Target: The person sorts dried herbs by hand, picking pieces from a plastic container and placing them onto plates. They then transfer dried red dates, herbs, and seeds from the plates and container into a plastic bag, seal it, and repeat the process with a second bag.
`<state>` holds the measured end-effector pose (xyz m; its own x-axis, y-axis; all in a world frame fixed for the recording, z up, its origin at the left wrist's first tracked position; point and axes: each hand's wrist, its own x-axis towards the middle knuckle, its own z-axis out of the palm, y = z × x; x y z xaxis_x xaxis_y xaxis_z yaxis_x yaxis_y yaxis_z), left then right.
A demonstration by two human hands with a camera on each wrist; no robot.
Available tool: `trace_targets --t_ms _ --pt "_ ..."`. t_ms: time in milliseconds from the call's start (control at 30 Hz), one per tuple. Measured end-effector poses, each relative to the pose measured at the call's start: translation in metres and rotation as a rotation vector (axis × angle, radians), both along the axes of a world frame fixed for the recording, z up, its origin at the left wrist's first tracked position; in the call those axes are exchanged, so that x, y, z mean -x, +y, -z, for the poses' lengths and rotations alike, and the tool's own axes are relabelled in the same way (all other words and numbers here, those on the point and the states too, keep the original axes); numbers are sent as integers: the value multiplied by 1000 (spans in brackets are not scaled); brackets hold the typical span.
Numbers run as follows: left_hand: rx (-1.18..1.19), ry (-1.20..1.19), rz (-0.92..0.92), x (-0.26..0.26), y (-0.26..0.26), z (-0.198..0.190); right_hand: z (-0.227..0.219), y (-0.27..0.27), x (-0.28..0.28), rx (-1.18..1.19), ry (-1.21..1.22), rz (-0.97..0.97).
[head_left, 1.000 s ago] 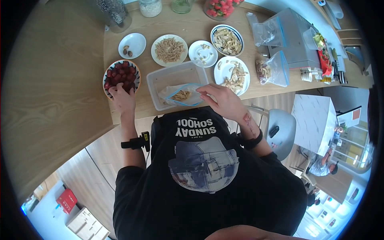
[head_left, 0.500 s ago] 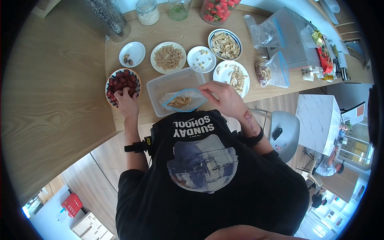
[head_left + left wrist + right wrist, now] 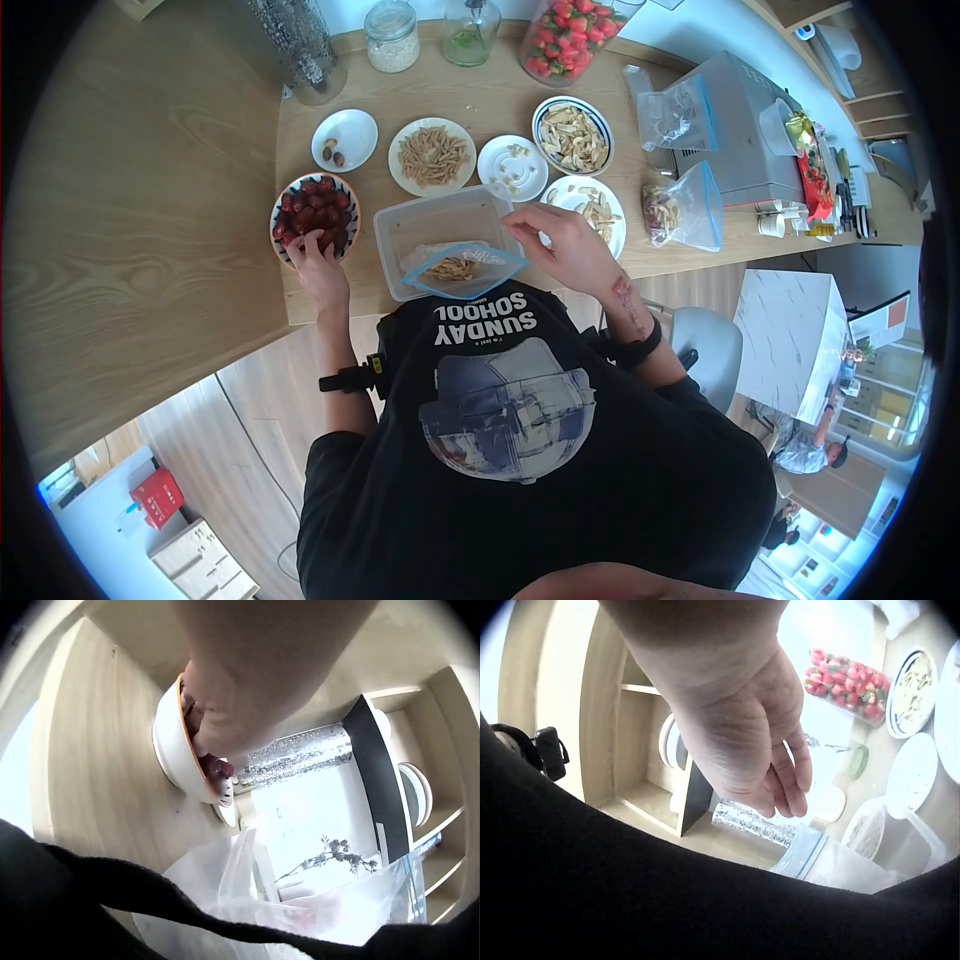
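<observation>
My left hand reaches into a patterned bowl of red dates, fingers bent down among them. In the left wrist view the bowl's orange rim surrounds the fingers, and one date shows beside them; the fingertips are hidden, so I cannot tell whether they grip one. My right hand hovers by the right end of a clear plastic box, its loosely bent fingers holding nothing. Inside that box lies a zip bag with a blue seal, its mouth gaping over pale dried strips.
Behind the box stand plates of dried strips, white pieces and slices. A small dish holds brown pieces. Glass jars line the back, one with strawberries. A filled zip bag sits right, by a grey appliance.
My right hand has let go of the zip bag's edge, and the bag's mouth has sunk toward me. The left hand stays in the date bowl, its fingers shifting slightly.
</observation>
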<state>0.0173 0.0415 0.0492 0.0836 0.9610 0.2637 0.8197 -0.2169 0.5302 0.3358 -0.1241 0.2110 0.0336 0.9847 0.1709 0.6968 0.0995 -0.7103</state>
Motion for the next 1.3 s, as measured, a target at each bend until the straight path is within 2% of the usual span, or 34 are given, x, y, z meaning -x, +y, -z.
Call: trace_targets --t_ms 200,467,500,567,633,700,867,967,1067,1200,1267,1300 --pt "-5 38 35 0 0 -11 8 -8 8 27 7 5" --pt "-106 -90 117 17 9 -6 12 -21 8 24 -8 49" --pt "-105 -89 121 14 7 -14 11 -22 8 21 4 53" --pt "11 -244 140 7 1 -41 11 -23 9 18 17 57" --pt "-2 -257 159 8 3 -48 13 -23 8 16 25 56" --pt "-12 -271 181 10 6 -47 15 -23 9 15 30 62" --pt "148 -318 184 18 10 -36 18 -26 9 23 33 75" --pt "205 -261 169 18 8 -42 20 -25 9 30 21 70" --pt "101 -301 203 18 7 -48 19 -23 10 30 55 46" --pt "263 -472 231 3 -1 -96 15 -19 13 70 58 19" --pt "379 -822 485 -16 -18 -134 16 -17 12 88 61 17" --pt "402 -806 564 -26 -29 -150 19 -16 10 118 54 -21"
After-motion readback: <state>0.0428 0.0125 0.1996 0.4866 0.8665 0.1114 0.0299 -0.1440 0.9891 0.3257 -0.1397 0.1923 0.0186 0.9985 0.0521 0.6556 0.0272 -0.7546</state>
